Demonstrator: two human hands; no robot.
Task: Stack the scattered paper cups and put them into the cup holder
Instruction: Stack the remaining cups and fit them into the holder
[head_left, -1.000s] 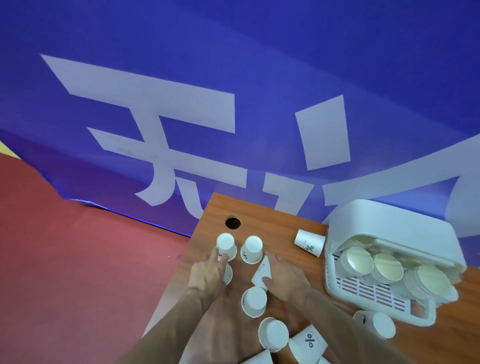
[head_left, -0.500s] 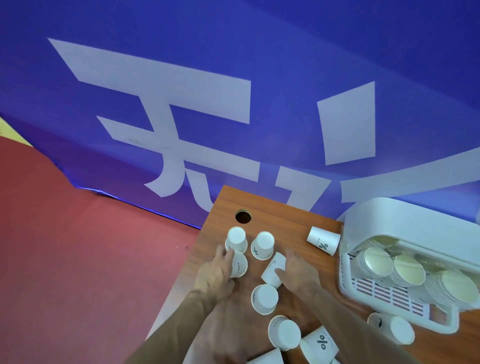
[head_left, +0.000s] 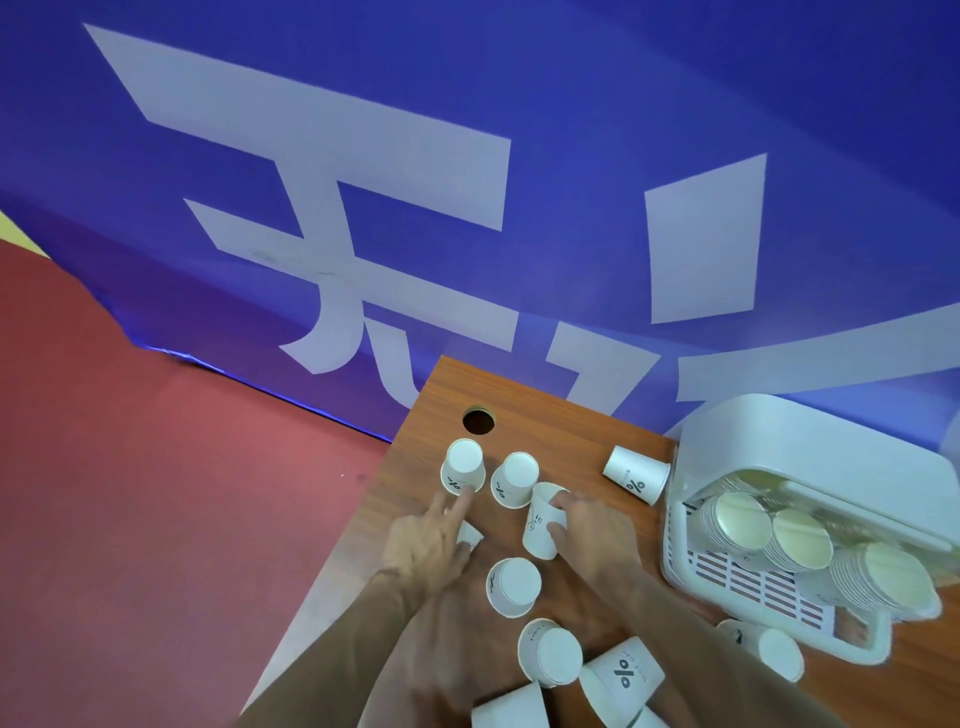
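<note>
Wooden tabletop (head_left: 571, 415), backed by a blue banner (head_left: 571, 182) with white lettering, carries the scattered cups. The one in hand is the tilted cup (head_left: 537, 525) in the far-left part of it. The right hand (head_left: 597, 535) grips this cup, thumb on its side wall and forefinger curled at its far end. Just beyond it stands an upturned cup (head_left: 517, 480), base up. Beside that, nearer the left edge, is the far-left cup (head_left: 462, 470), which the left hand (head_left: 426, 545) touches with straight, outstretched fingers, holding nothing that shows. A hidden cup (head_left: 471, 535) peeks out from under that hand, and whether the palm presses on it cannot be told. The step looks like nesting a first pair. To do it well, the gripped cup should be squeezed only lightly, since thin paper walls dent. It should then be turned to match its neighbours and lowered squarely over a base so the rims seat without jamming. The left fingers would best steady the target from the side, never nudging it toward the left edge. Nearer cups (head_left: 513, 587) wait base-up toward the near edge. A toppled cup (head_left: 636, 475) lies by the cup holder (head_left: 779, 441) at the right edge. Its stacks (head_left: 737, 525) rest on their sides, so a finished stack likely wants that same lie.
</note>
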